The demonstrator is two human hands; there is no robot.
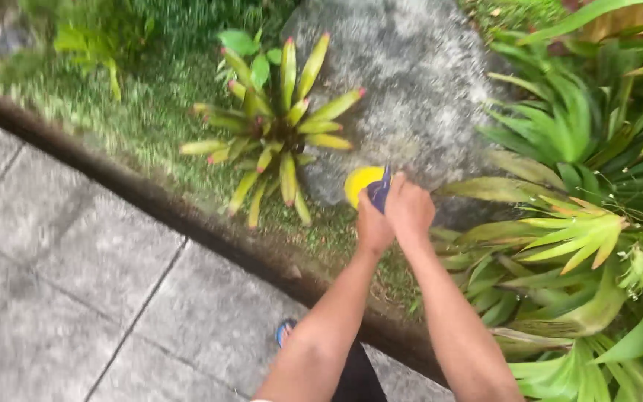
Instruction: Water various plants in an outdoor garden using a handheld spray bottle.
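Both hands (392, 216) gripping a yellow, perhaps bottle-like object (360, 183), boulder (411, 89) just beyond

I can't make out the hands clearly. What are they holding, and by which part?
Both hands grip a dark blue handle of a yellow-headed tool.

A grey boulder (411, 82) sits far centre, a yellow-green bromeliad (277, 126) just left of it. Broad-leaved green plants (589, 223) crowd the right. Grey paving slabs (76, 283) fill the near left, behind a dark kerb (150, 197)
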